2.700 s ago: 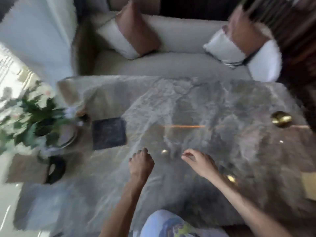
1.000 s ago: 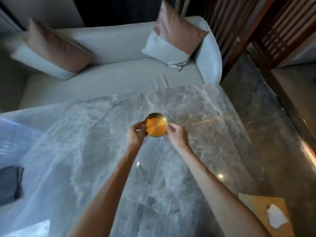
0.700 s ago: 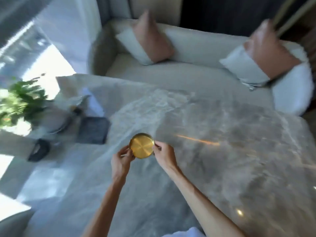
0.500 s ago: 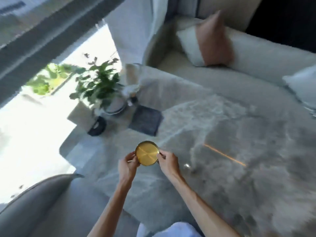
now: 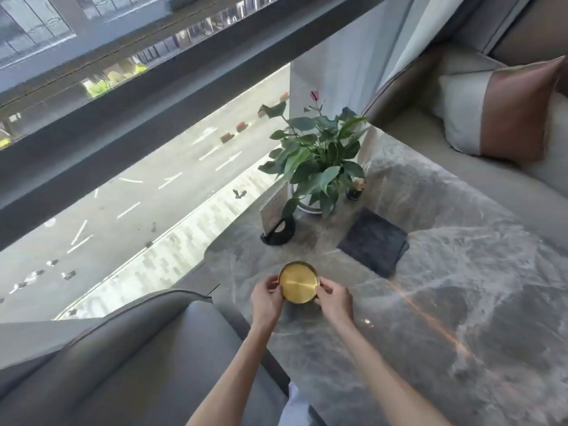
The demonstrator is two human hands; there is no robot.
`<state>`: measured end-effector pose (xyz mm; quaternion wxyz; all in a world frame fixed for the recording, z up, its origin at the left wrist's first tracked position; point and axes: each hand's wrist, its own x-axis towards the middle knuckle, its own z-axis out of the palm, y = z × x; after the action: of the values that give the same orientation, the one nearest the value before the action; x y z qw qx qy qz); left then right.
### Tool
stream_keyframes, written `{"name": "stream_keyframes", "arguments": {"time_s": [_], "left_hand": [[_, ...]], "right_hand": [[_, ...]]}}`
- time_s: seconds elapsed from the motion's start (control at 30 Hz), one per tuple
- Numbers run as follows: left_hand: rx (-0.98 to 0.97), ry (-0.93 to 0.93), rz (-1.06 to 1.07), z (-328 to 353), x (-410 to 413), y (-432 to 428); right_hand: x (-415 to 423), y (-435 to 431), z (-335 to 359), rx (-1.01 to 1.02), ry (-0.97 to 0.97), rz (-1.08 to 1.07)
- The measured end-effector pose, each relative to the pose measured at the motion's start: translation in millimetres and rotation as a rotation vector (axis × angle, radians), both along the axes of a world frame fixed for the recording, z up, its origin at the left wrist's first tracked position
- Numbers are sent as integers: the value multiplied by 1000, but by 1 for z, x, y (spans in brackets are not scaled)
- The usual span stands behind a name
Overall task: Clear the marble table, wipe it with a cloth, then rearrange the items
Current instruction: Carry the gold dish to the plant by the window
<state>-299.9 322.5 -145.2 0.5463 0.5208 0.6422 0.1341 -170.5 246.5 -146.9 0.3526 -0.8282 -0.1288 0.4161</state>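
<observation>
The round gold dish is looking like shiny brushed metal. The marble table is shining smooth; the dark cloth is looking soft.

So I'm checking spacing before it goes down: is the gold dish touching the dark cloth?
Apart. The head view shows bare marble between the gold dish, held by both hands, and the dark cloth lying nearer the plant.

bare forearms, no sleeves; pale garment at lap.
</observation>
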Motion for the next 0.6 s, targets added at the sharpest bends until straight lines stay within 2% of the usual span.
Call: {"name": "stream_keyframes", "arguments": {"time_s": [0.27,0.6], "left_hand": [[21,-24,-82,-12,40,53],[-27,35,-135,-19,45,64]], "right_hand": [[32,48,-29,7,7,-197],[34,55,-54,23,117,-257]]}}
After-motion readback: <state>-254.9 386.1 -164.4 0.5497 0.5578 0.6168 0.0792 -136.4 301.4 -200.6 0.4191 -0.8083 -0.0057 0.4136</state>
